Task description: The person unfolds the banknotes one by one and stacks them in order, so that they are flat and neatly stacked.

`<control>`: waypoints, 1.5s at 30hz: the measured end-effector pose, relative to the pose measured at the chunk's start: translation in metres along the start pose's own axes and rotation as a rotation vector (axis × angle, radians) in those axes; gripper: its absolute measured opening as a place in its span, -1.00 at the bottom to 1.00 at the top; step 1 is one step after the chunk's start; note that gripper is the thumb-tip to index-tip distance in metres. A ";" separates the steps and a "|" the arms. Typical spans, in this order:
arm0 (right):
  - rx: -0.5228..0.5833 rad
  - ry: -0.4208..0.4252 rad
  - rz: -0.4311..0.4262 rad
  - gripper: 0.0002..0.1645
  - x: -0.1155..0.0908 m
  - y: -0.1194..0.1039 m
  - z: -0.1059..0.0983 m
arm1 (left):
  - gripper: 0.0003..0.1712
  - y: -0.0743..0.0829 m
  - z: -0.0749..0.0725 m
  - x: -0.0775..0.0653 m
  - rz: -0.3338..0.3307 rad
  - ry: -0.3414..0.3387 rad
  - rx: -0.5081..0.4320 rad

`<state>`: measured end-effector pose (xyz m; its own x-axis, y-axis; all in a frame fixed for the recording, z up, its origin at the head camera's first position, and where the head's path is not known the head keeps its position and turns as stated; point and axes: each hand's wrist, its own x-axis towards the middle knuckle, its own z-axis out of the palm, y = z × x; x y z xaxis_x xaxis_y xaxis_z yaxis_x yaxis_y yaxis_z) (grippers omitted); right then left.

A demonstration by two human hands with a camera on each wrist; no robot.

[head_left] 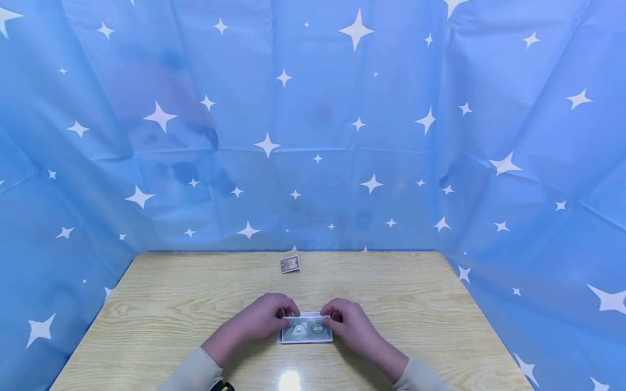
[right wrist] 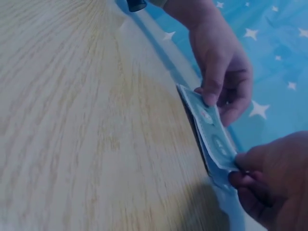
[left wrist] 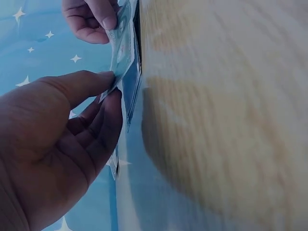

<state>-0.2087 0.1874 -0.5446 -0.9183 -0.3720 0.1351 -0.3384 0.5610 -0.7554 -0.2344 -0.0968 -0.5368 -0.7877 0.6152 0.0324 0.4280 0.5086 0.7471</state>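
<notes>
A green banknote with a pale border and an oval of characters lies across the front middle of the table. My left hand pinches its upper left corner between thumb and fingers. At the upper right corner, the thumb and fingers of my right hand pinch the same banknote. Both wrist views show the note slightly bowed and tilted up on the side of the hands. Beneath it, more flat paper shows along the edges, mostly hidden by the banknote.
Near the far edge of the wooden table lies a small folded grey note. A blue cloth with white stars hangs behind the table and along both sides. A dark band circles the left wrist.
</notes>
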 end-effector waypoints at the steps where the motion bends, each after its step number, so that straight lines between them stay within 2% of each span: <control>1: -0.013 -0.001 -0.013 -0.85 0.000 0.000 0.001 | -0.76 0.000 0.000 0.001 0.003 -0.004 0.021; 10: -0.135 -0.010 -0.091 -0.82 0.002 -0.002 0.002 | -0.76 0.000 0.001 0.003 0.001 -0.016 0.136; 19: -0.200 -0.065 -0.067 -0.86 0.004 0.000 0.005 | -0.74 0.000 0.002 0.002 -0.015 -0.025 0.180; 27: -0.193 -0.100 -0.058 -0.90 0.005 -0.001 0.003 | -0.74 0.000 0.003 0.002 -0.037 -0.025 0.183; 45: -0.148 -0.107 -0.056 -0.91 0.005 0.004 0.001 | -0.76 -0.004 0.002 0.002 -0.015 -0.014 0.191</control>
<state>-0.2149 0.1872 -0.5473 -0.8727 -0.4780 0.0996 -0.4224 0.6369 -0.6450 -0.2366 -0.0962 -0.5408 -0.7889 0.6145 0.0121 0.4936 0.6218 0.6080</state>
